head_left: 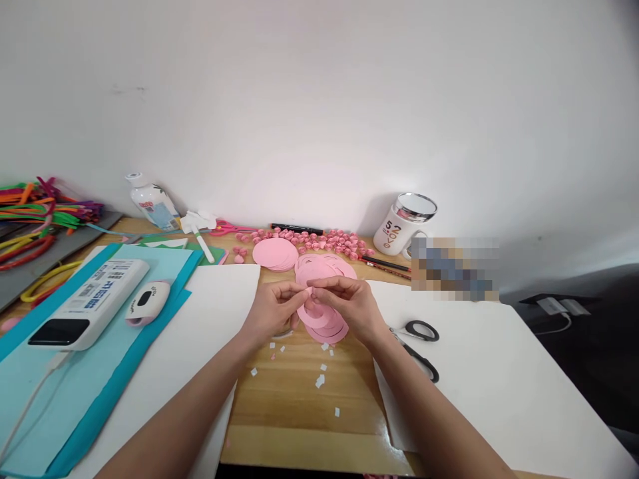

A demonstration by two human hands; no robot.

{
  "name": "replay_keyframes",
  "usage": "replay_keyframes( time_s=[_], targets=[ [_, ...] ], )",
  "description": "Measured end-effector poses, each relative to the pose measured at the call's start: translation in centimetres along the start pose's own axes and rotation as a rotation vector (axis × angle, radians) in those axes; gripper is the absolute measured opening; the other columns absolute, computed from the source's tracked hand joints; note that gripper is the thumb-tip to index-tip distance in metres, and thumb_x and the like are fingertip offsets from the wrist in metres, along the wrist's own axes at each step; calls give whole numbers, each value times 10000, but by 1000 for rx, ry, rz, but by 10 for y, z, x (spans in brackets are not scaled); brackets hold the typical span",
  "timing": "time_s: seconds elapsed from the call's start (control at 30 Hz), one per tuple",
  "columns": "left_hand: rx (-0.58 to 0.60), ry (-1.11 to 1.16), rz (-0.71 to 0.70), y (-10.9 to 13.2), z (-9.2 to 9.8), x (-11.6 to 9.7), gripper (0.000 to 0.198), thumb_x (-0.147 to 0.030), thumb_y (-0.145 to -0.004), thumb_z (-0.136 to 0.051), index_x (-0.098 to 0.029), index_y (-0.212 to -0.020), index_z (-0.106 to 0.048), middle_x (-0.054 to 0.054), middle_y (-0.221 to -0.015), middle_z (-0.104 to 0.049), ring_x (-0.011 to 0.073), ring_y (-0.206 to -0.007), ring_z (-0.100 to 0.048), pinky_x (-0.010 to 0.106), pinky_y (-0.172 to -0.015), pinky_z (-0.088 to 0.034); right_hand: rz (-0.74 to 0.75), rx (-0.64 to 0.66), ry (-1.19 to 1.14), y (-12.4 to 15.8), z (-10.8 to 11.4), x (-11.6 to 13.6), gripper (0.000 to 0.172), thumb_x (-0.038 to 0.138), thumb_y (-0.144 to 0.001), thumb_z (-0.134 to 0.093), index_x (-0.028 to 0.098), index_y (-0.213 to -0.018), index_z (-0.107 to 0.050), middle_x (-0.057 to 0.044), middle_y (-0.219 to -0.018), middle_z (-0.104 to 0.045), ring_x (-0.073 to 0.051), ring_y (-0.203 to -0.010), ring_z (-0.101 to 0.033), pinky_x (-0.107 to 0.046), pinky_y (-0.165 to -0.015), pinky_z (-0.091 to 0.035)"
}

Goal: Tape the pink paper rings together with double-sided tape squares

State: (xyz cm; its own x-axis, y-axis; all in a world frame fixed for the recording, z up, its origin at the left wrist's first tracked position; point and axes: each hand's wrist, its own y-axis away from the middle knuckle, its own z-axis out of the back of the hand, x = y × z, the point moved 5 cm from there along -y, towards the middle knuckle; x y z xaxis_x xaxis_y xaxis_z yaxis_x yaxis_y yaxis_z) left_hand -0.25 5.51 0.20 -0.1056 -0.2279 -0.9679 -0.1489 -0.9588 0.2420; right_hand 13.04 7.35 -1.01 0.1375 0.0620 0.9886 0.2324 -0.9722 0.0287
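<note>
Over the middle of the wooden table [299,416], my left hand [272,309] and my right hand [352,305] meet fingertip to fingertip. Both are closed in a pinch on a small piece of pink paper [310,293], mostly hidden by the fingers. Below and behind them lies a spread of pink paper discs and cut curved pieces [324,267]. A neat stack of pink paper circles [274,253] sits just beyond my left hand. Many small rolled pink paper roses [344,241] line the wall. Black-handled scissors [422,330] rest beside my right wrist, blades partly hidden.
White paper scraps [320,381] dot the table. White sheets lie on both sides. At left are blue sheets [164,266] bearing a white power bank [94,303] and a small white device [148,303]. A mug [397,229], bottle [154,203] and black marker [297,229] stand or lie along the wall.
</note>
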Motion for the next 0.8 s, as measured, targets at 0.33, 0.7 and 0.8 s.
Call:
replay_keyframes(
  time_s=[0.33,0.7,0.8],
  targets=[
    [30,18,33,0,-2,2,274,-402,-686,-602,-129,-658,-623,-48,-310,-448,23,-258,-248,169,-293,-154,31,43,-47,1,-3,2,210,328,-606,-704,168,-708,-615,-13,-599,-650,-134,-517,-587,-277,-543,-494],
    [-2,-1,61,0,3,5,243,-384,-702,-590,-144,-677,-620,-51,-319,-444,24,-274,-246,165,-311,-166,19,-18,-45,0,-1,2,232,326,-604,-698,160,-758,-643,-29,-638,-660,-146,-572,-606,-291,-603,-506],
    [8,-2,61,0,2,4,243,-382,-694,-598,-141,-679,-623,-54,-313,-438,22,-273,-236,164,-311,-159,33,17,-83,0,-3,3,219,317,-604,-707,167,-733,-613,-12,-590,-648,-134,-506,-590,-278,-542,-503]
  ],
)
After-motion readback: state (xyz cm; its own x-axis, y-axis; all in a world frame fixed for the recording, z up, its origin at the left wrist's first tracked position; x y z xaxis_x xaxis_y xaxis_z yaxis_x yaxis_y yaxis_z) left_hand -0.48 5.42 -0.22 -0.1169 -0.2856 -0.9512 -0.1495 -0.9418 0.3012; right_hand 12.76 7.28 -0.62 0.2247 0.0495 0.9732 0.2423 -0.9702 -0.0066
